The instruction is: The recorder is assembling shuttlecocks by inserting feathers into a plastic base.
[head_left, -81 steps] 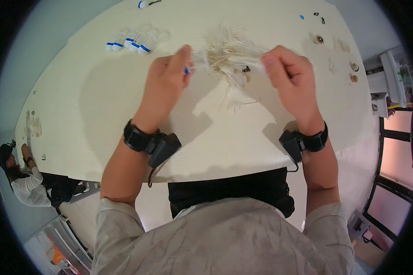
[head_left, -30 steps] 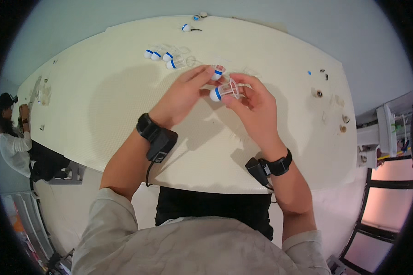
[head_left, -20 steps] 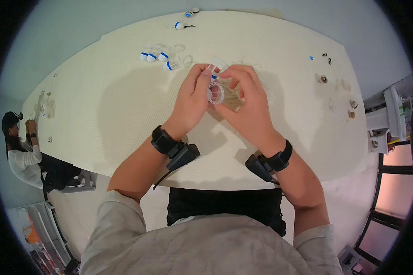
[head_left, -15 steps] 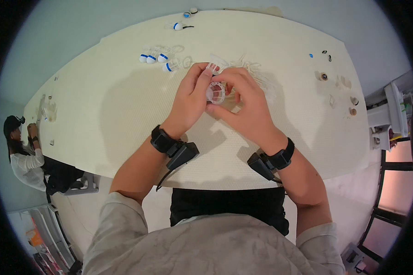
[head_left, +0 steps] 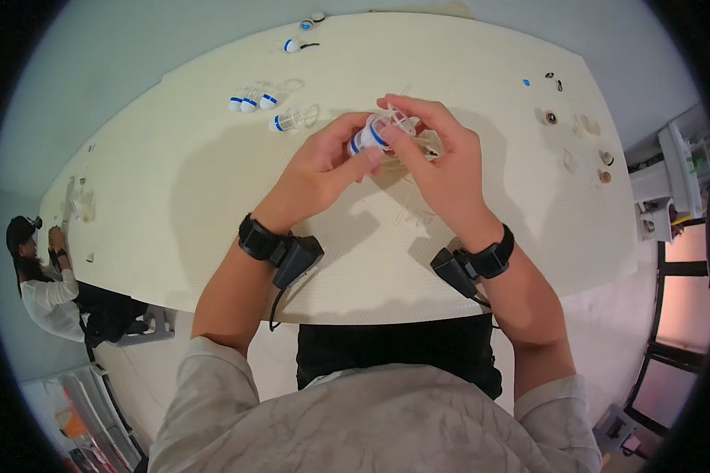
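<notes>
Both my hands meet over the middle of the table [head_left: 237,260], around a small white piece [head_left: 367,139] with a blue band and a clear, cage-like ribbed end. My left hand [head_left: 327,162] grips its white, banded end between thumb and fingers. At the ribbed end, the thumb and fingers of my right hand [head_left: 450,150] close on the piece. Beneath and behind my right hand, pale strips [head_left: 430,146] lie partly hidden. A similar blue-banded piece [head_left: 281,122] with a clear loop lies just left of my hands.
Several more blue-banded white pieces [head_left: 249,104] lie farther left, and another [head_left: 292,46] with a black cord is near the far edge. Small round parts [head_left: 551,117] and black loops [head_left: 559,85] are scattered at right. Another person [head_left: 51,292] sits at the far left.
The held piece has turned, so its blue band now shows instead of its round ribbed opening. My right hand has shifted up and right; my head view has moved slightly.
</notes>
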The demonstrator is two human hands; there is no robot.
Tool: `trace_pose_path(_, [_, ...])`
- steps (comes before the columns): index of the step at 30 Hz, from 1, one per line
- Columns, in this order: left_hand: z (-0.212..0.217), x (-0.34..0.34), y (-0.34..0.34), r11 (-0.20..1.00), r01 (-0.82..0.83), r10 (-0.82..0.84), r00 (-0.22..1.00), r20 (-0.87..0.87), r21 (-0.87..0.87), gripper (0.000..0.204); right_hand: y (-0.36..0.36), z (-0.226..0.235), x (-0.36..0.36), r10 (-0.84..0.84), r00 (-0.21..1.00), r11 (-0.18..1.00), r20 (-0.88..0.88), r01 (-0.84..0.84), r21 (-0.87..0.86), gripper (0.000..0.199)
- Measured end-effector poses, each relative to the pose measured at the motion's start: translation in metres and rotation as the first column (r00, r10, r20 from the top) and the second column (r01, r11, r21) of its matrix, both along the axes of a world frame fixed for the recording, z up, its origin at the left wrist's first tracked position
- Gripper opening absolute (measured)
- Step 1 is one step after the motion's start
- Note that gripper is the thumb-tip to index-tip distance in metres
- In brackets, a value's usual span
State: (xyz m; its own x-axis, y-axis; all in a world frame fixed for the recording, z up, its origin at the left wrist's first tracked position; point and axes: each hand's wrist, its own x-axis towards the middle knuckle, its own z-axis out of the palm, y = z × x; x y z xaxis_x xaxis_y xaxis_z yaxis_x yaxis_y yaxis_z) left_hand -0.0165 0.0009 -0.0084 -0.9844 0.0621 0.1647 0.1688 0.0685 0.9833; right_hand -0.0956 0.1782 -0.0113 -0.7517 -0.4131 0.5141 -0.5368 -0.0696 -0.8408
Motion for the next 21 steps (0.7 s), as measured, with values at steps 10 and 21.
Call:
trace_pose_path(10, [0.003,0.006,-0.01,0.973,0.173,-0.197,0.967,0.163,0.154,0.038,-0.004,0.004,-0.001,0.239,0.925,0.955,-0.297,-0.169,0.243,0.03])
trace_pose_path(21, [0.023,0.018,-0.116,0.918,-0.075,0.166,0.965,-0.205,0.39,0.037,-0.111,-0.003,0.005,0.185,0.859,0.816,-0.478,0.138,0.562,0.057])
